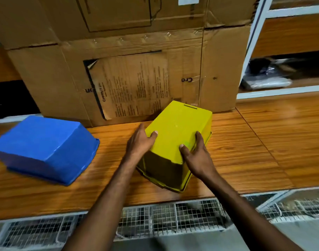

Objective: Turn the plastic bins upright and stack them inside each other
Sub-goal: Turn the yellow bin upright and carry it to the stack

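Observation:
A yellow plastic bin (176, 127) sits upside down on the wooden table (245, 151), its flat bottom facing up and its rim on the wood. My left hand (139, 142) grips its left side with the thumb on top. My right hand (196, 156) holds its near right corner, thumb on the top face and fingers along the right wall. A larger blue plastic bin (44, 147) lies upside down at the left of the table, apart from both hands.
Big stacked cardboard boxes (129, 69) stand right behind the yellow bin. A white metal shelf frame (253, 51) with wrapped goods is at the right. Wire mesh crates (173, 220) sit below the table's front edge.

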Tool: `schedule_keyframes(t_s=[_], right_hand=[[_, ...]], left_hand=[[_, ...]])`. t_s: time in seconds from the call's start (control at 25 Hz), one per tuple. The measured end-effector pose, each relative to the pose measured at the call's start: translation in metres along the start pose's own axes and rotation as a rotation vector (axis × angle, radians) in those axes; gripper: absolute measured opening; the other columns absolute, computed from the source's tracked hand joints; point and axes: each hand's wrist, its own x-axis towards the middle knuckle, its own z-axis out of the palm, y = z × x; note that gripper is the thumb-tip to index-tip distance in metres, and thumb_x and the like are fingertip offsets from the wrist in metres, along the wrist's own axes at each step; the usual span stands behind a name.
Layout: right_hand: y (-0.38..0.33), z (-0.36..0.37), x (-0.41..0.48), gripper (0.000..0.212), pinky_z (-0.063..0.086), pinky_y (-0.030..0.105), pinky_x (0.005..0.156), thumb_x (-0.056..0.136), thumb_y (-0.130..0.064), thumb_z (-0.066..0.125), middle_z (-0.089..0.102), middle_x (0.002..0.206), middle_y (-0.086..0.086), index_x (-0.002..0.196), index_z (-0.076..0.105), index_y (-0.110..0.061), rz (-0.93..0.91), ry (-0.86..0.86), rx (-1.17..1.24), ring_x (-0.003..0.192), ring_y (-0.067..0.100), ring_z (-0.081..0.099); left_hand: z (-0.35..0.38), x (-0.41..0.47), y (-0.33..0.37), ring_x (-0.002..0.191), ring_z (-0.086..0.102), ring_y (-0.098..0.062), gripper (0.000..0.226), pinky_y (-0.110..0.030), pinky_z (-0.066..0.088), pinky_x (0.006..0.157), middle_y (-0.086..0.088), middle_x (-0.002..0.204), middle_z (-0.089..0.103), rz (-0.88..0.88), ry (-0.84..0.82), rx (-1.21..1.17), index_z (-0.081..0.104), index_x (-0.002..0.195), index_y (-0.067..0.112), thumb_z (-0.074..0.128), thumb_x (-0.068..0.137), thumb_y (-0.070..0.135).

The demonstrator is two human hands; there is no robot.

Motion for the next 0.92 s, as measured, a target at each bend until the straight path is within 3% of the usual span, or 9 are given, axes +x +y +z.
schedule_keyframes(t_s=[0.12, 0.28, 0.36, 0.44, 0.52, 0.64, 0.72, 0.8, 0.92], right_hand=[[-0.01, -0.004, 0.001, 0.089, 0.035, 0.04, 0.117, 0.097, -0.041, 0.065, 0.03, 0.168, 0.011, 0.165, 0.011, -0.019, 0.014, 0.034, 0.018, 0.151, 0.034, 0.037], [-0.019, -0.044, -0.013, 0.103, 0.044, 0.045, 0.114, 0.087, -0.035, 0.079, 0.045, 0.16, -0.001, 0.165, 0.012, -0.033, -0.058, 0.075, 0.137, 0.142, 0.025, 0.049], [-0.031, -0.066, -0.014, 0.099, 0.047, 0.045, 0.113, 0.083, -0.025, 0.084, 0.049, 0.153, -0.011, 0.161, 0.023, -0.033, -0.09, 0.084, 0.296, 0.138, 0.015, 0.051], [-0.046, -0.08, -0.007, 0.072, 0.052, 0.043, 0.108, 0.086, -0.011, 0.08, 0.061, 0.14, -0.011, 0.147, 0.044, -0.025, -0.097, 0.126, 0.465, 0.13, 0.014, 0.059], [-0.059, -0.091, 0.001, 0.052, 0.058, 0.035, 0.096, 0.091, -0.006, 0.074, 0.069, 0.123, -0.012, 0.136, 0.055, -0.023, -0.087, 0.163, 0.589, 0.117, 0.013, 0.067], [-0.066, -0.097, 0.012, 0.044, 0.054, 0.027, 0.086, 0.098, -0.013, 0.066, 0.069, 0.13, -0.001, 0.142, 0.059, -0.018, -0.105, 0.206, 0.643, 0.113, 0.014, 0.067], [-0.066, -0.092, 0.014, 0.038, 0.052, 0.03, 0.091, 0.1, -0.016, 0.063, 0.067, 0.134, 0.003, 0.139, 0.063, -0.018, -0.123, 0.226, 0.574, 0.118, 0.018, 0.063], [-0.061, -0.085, 0.014, 0.04, 0.05, 0.037, 0.103, 0.095, -0.03, 0.066, 0.066, 0.137, 0.001, 0.135, 0.066, -0.024, -0.184, 0.238, 0.44, 0.125, 0.019, 0.061], [-0.06, -0.088, 0.011, 0.05, 0.05, 0.044, 0.108, 0.088, -0.055, 0.06, 0.064, 0.14, -0.005, 0.135, 0.064, -0.039, -0.278, 0.201, 0.207, 0.129, 0.018, 0.06]], left_hand=[[0.003, 0.004, -0.003, 0.111, 0.067, -0.034, 0.041, -0.039, 0.054, 0.087, -0.008, 0.118, 0.074, 0.048, 0.003, -0.113, 0.07, 0.119, 0.02, 0.064, 0.093, 0.05], [-0.003, -0.035, 0.001, 0.097, 0.067, -0.025, 0.028, -0.041, 0.053, 0.081, 0.006, 0.097, 0.071, 0.151, 0.275, -0.382, 0.066, 0.101, 0.025, 0.069, 0.089, 0.051], [-0.014, -0.043, 0.01, 0.101, 0.065, -0.019, 0.02, -0.04, 0.051, 0.084, 0.01, 0.1, 0.069, 0.234, 0.293, -0.579, 0.062, 0.1, 0.027, 0.065, 0.094, 0.046], [-0.029, -0.042, 0.02, 0.11, 0.065, -0.015, 0.013, -0.037, 0.051, 0.088, 0.008, 0.111, 0.071, 0.32, 0.232, -0.746, 0.067, 0.107, 0.031, 0.058, 0.1, 0.037], [-0.043, -0.037, 0.026, 0.113, 0.067, -0.014, 0.018, -0.036, 0.054, 0.092, 0.007, 0.118, 0.073, 0.375, 0.163, -0.851, 0.071, 0.114, 0.027, 0.056, 0.103, 0.025], [-0.045, -0.033, 0.023, 0.131, 0.057, -0.011, 0.031, -0.033, 0.05, 0.104, 0.006, 0.137, 0.064, 0.427, 0.118, -0.794, 0.064, 0.127, 0.033, 0.063, 0.096, 0.032], [-0.042, -0.033, 0.024, 0.143, 0.043, -0.012, 0.057, -0.038, 0.045, 0.111, 0.004, 0.154, 0.048, 0.291, 0.118, -0.806, 0.052, 0.14, 0.035, 0.065, 0.085, 0.047], [-0.041, -0.037, 0.03, 0.143, 0.039, -0.016, 0.085, -0.04, 0.046, 0.106, -0.001, 0.164, 0.031, 0.08, 0.069, -0.891, 0.035, 0.153, 0.032, 0.063, 0.077, 0.056], [-0.042, -0.038, 0.035, 0.139, 0.048, -0.023, 0.094, -0.045, 0.047, 0.107, -0.006, 0.162, 0.038, -0.113, 0.015, -1.044, 0.021, 0.16, 0.024, 0.065, 0.082, 0.056]])
